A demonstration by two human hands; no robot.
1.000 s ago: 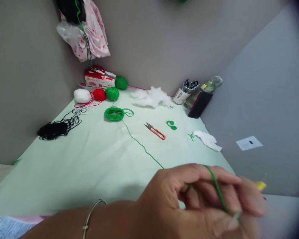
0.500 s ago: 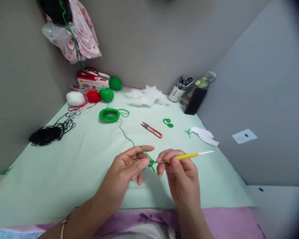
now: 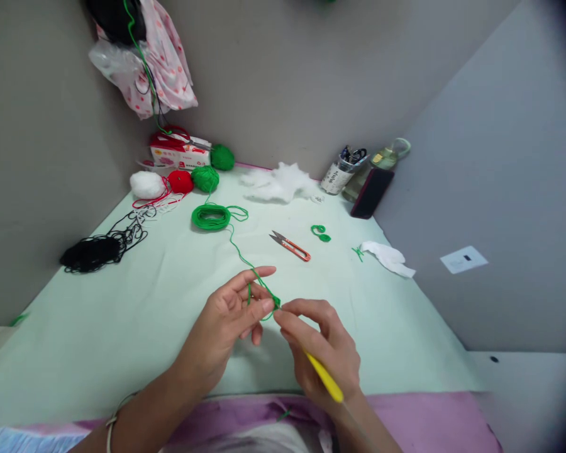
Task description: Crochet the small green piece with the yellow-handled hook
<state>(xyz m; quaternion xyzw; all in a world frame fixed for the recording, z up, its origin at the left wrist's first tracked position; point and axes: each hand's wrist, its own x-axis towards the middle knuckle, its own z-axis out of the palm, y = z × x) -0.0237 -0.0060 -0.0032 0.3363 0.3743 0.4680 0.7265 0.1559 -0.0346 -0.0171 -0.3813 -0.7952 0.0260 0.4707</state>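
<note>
My left hand (image 3: 233, 314) pinches a small green yarn loop (image 3: 270, 302) between thumb and fingers, with the strand running over its index finger. The green strand (image 3: 238, 251) leads back to a flat green yarn coil (image 3: 210, 217) on the pale green table cloth (image 3: 136, 302). My right hand (image 3: 325, 349) grips a yellow-handled crochet hook (image 3: 324, 377), its tip at the loop and its handle pointing back toward me. Both hands meet over the near middle of the table.
Orange thread snips (image 3: 291, 246) and a small green crochet piece (image 3: 319, 233) lie beyond the hands. A black yarn tangle (image 3: 92, 250) lies left. White, red and green yarn balls (image 3: 179, 181), stuffing (image 3: 278, 182), a tool cup (image 3: 338, 176), a phone (image 3: 369, 192) and white cloth (image 3: 389, 258) sit farther back.
The view dropped from close-up hands to both hands over the table. My right hand turned the crochet hook so its handle now points toward me instead of to the right.
</note>
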